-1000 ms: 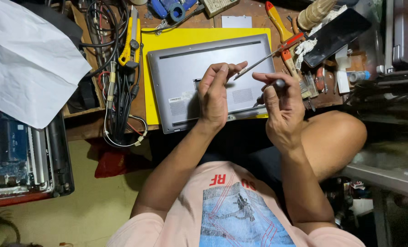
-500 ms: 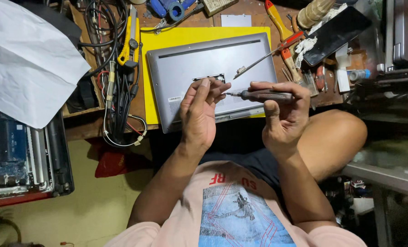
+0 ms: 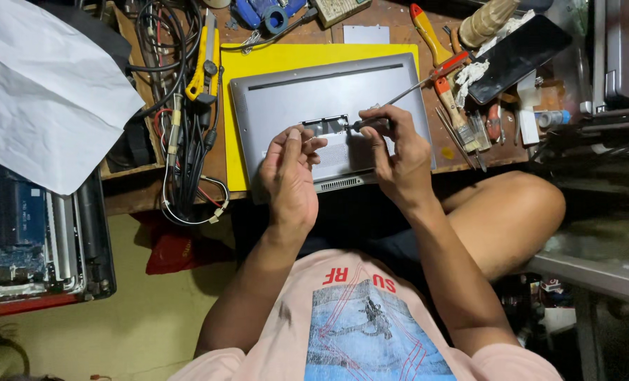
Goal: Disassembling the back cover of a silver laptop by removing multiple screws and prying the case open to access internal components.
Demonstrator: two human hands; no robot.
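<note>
Head view, looking down. Right hand (image 3: pixel 398 152) was closed around a small dark-handled screwdriver (image 3: pixel 368 125), its tip pointing left toward a rectangular opening (image 3: pixel 326 125) in the underside of a grey laptop (image 3: pixel 314 92). Left hand (image 3: pixel 291 173) hovered just left of it, fingers curled, thumb and fingertips drawn together; whether they pinched anything could not be told. Both hands sat over the near half of the laptop, above a perforated grille panel (image 3: pixel 339 155).

Laptop lay bottom-up on a yellow mat (image 3: pixel 233 113) on a wooden tabletop (image 3: pixel 138 190). Right of the laptop: red-handled screwdriver (image 3: pixel 448 65), orange-handled tools (image 3: pixel 427 32), a brush (image 3: pixel 457 116), a dark phone (image 3: pixel 519 53) tilted against clutter. Left of the mat: a bundle of black cables (image 3: pixel 180 134) with a yellow-handled tool (image 3: pixel 203 60) among them. Blue tools (image 3: pixel 258 10) at the far edge.

Further left, a crumpled white sheet (image 3: pixel 39 92) overlapped an opened computer (image 3: pixel 25 233) showing a blue board. Person's bare knee (image 3: pixel 512 212) rested under the tabletop edge at right; pink printed shirt (image 3: pixel 357 317) at bottom.
</note>
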